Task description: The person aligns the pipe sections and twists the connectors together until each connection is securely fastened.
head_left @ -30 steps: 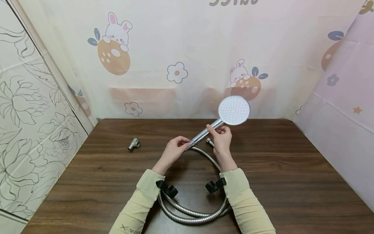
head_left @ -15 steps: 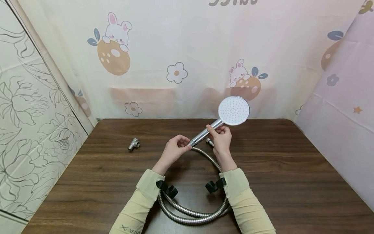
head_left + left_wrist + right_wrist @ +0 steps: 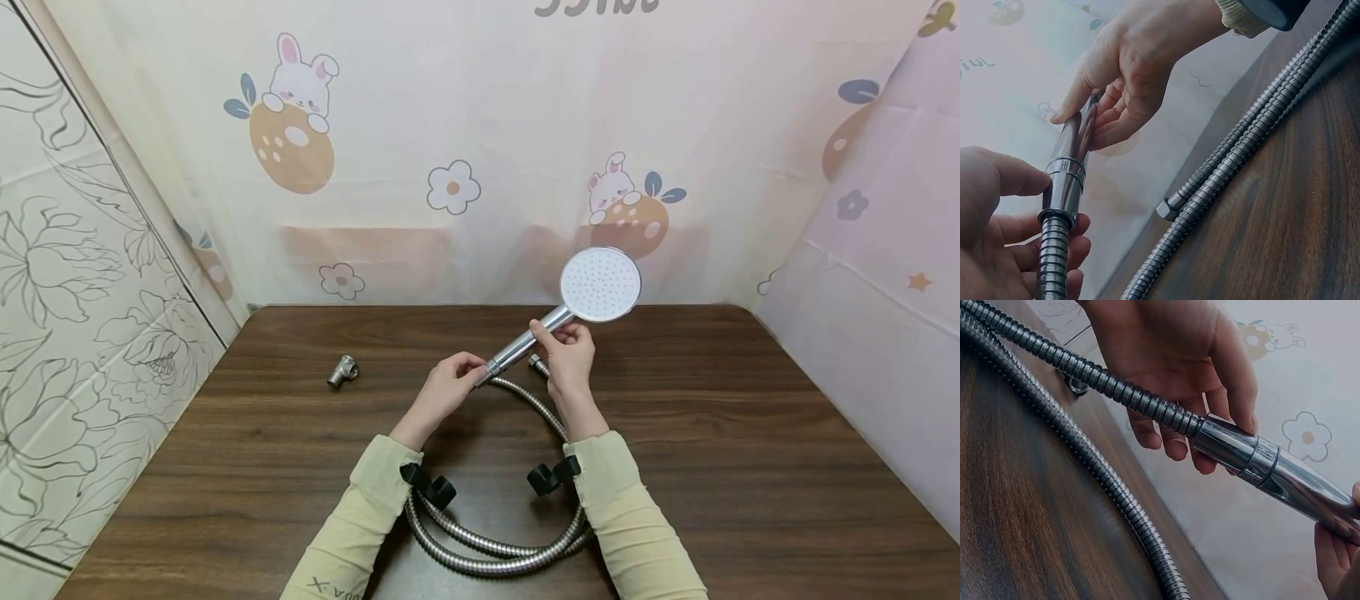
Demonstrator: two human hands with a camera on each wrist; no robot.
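Observation:
A round shower head (image 3: 600, 284) with a white nozzle face and chrome handle (image 3: 530, 336) is held up at a slant over the table. My right hand (image 3: 572, 367) pinches the handle between thumb and fingers. At the handle's lower end, a tapered chrome hose nut (image 3: 1063, 197) sits flush against it, with a thin seam line showing. My left hand (image 3: 442, 387) pinches this nut, thumb on one side and fingers on the other. From the nut a ribbed metal shower hose (image 3: 525, 393) curves down to the table and lies in loops between the forearms.
A small chrome angled fitting (image 3: 343, 370) lies on the wooden table (image 3: 712, 433) to the left. The hose's free end with a hex nut (image 3: 536, 361) rests behind my right hand. Printed curtains (image 3: 397, 100) hang behind the table.
My left thumb and fingers have shifted around the hose nut and come back near their earlier position. The right hand and the shower head have hardly moved.

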